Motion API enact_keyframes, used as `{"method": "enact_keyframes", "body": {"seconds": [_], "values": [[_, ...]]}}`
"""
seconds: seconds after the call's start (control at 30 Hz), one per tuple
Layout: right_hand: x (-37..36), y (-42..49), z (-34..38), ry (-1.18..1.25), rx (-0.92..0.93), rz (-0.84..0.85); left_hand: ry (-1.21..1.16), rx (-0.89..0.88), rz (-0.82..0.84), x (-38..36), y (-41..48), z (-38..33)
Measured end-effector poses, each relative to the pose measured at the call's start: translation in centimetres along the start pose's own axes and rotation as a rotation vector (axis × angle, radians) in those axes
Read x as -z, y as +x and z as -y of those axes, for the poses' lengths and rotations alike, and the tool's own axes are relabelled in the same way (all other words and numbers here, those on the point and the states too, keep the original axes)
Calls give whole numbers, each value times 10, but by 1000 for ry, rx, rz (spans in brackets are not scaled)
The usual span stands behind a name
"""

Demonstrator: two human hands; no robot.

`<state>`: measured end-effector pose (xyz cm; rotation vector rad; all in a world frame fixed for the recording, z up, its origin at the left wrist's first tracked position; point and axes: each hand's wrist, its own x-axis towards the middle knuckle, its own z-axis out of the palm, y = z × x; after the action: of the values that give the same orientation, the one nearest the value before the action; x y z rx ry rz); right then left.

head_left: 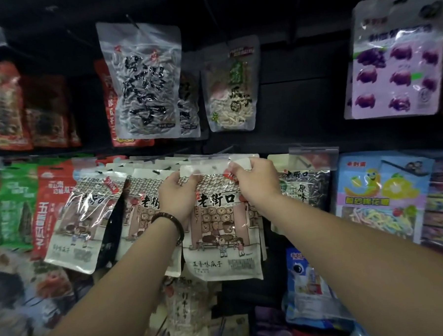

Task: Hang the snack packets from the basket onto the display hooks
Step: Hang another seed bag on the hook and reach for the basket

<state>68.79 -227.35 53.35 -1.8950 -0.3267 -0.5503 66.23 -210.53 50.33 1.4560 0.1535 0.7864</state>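
- At the middle row of the rack, head view: both arms are up, with a white snack packet (221,234) held flat against the display.
- Left hand (180,193), beaded bracelet (169,222) on its wrist, curls its fingers round the packet's top left corner.
- Right hand (254,184) pinches the top right corner, fingers folded over the white strip.
- The packet's top edge sits just under a black hook (222,151); I can't tell whether it is on.
- Matching packets (84,218) hang just to the left, and a purple packet (394,63) hangs upper right.
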Motion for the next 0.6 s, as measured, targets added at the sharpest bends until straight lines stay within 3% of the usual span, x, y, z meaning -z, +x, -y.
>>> {"method": "enact_keyframes", "body": {"seconds": [0.23, 0.6], "values": [[-3, 11, -11, -23, -57, -5, 137, -39, -21, -11, 14, 10], [20, 9, -11, -475, -6, 49, 295, -64, -185, -20, -11, 5]]}}
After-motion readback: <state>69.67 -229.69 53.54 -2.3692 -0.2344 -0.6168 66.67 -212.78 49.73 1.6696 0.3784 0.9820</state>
